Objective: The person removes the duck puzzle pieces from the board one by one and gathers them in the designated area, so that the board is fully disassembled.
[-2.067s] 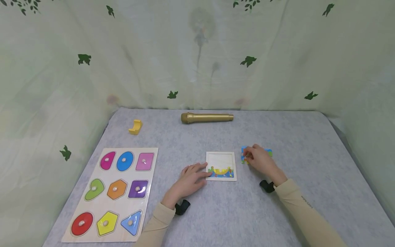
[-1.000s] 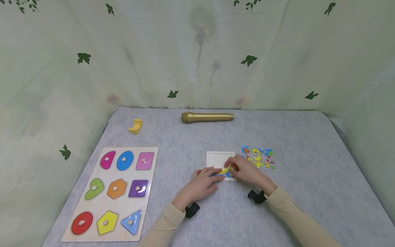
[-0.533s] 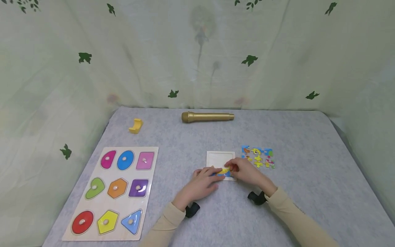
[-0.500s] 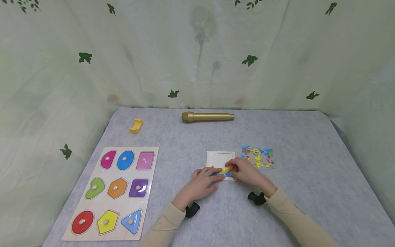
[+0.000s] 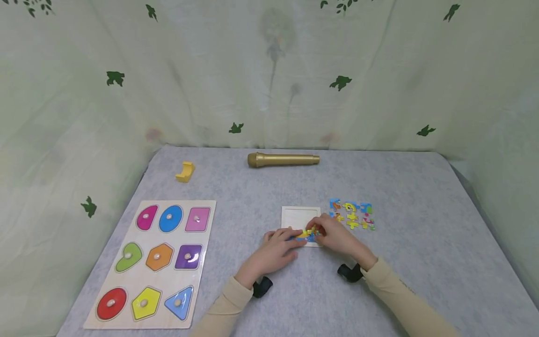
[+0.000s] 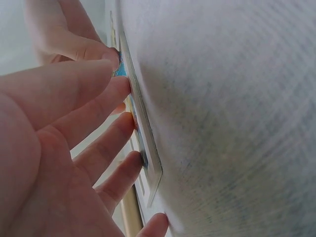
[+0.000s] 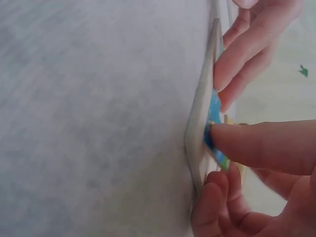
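Note:
A small square puzzle tray (image 5: 300, 215) with a white rim lies in front of me, a row of yellow and blue puzzle pieces (image 5: 303, 234) along its near side. My left hand (image 5: 275, 250) rests its extended fingertips on the left part of that row, hiding some of it. At the tray's near right corner, my right hand (image 5: 338, 238) pinches a puzzle piece (image 7: 220, 159) between thumb and fingers. In the right wrist view this piece is blue with a green corner and stands tilted from the tray.
Several loose puzzle pieces (image 5: 352, 217) lie right of the tray. A wooden shape board (image 5: 168, 284) with knobbed shapes is at the left. Toward the back are a gold microphone (image 5: 283, 160) and a yellow curved block (image 5: 185, 172). A printed curtain (image 5: 269, 93) surrounds the table.
My right hand has come from the loose pieces leftward to the tray's near right corner. My left hand slid slightly right along the row. Over the last half second both hands barely move.

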{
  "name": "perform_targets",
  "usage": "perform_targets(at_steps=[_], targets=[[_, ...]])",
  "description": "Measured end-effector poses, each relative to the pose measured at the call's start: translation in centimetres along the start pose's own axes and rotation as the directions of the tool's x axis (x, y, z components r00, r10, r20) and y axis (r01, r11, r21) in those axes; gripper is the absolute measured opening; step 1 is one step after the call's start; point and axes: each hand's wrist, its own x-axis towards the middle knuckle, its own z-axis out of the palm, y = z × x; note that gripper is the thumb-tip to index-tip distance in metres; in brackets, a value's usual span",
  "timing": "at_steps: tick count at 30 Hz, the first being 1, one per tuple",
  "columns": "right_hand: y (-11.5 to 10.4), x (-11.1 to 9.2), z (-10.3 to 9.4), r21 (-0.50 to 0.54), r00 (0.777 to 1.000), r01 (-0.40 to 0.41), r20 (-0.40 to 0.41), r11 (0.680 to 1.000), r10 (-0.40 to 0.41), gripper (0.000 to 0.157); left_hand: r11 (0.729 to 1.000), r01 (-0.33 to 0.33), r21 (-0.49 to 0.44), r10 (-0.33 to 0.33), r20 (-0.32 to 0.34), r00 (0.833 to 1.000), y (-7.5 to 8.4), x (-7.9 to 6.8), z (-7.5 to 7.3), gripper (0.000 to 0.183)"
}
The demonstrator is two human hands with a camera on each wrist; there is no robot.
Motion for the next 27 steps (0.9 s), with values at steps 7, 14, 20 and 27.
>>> perform_targets(at_steps=[7,14,20,27], targets=[[0.9,-0.6,-0.9,0.112,0.998,0.027,-0.054,0.993,-0.021,0.02,1.0,0.007,-0.012,-0.007,0.0,1.0,0.1,0.0,0.0,0.038],[3.4,-3.4,-4.1,0.183,0.993,-0.04,-0.102,0.982,0.06,0.012,0.999,-0.005,-0.036,0.005,-0.018,1.0,-0.2,0.0,0.3,0.037],[5.5,-6.5,-6.6,0.098,0.98,-0.132,-0.135,0.986,0.145,0.012,0.998,-0.005,-0.06,0.003,-0.021,1.0,-0.4,-0.1,0.5,0.037],[6.5,-8.1,-7.1,0.036,0.968,-0.213,-0.125,0.976,0.216,0.012,0.998,-0.01,-0.054,0.008,-0.026,1.0,-0.5,0.0,0.6,0.037]])
